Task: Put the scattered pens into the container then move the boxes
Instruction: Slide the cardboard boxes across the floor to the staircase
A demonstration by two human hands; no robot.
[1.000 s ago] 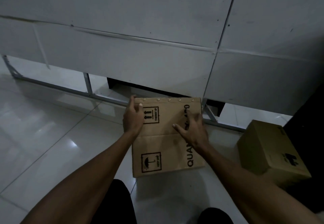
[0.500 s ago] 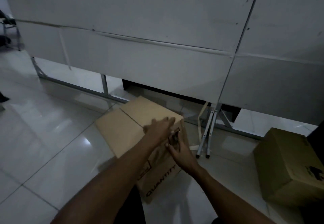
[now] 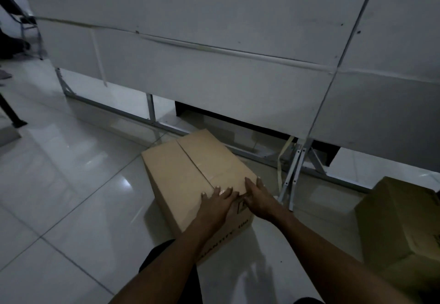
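A closed brown cardboard box stands on the white tiled floor in front of me, turned at an angle, with black print on its near side. Both my hands are on its near top corner. My left hand is hooked over the top edge with its fingers spread on the lid. My right hand lies beside it, fingers on the lid and thumb down the printed side. A second cardboard box sits on the floor at the right, apart from my hands. I see no pens and no container.
A grey partition panel on thin metal legs runs right behind the box, with a dark gap under it. A dark furniture leg stands at the far left. Open tiled floor lies to the left.
The box has been turned from lying flat with its printed face up to standing on the floor. My hands have shifted to its near top corner, and the view has swung left.
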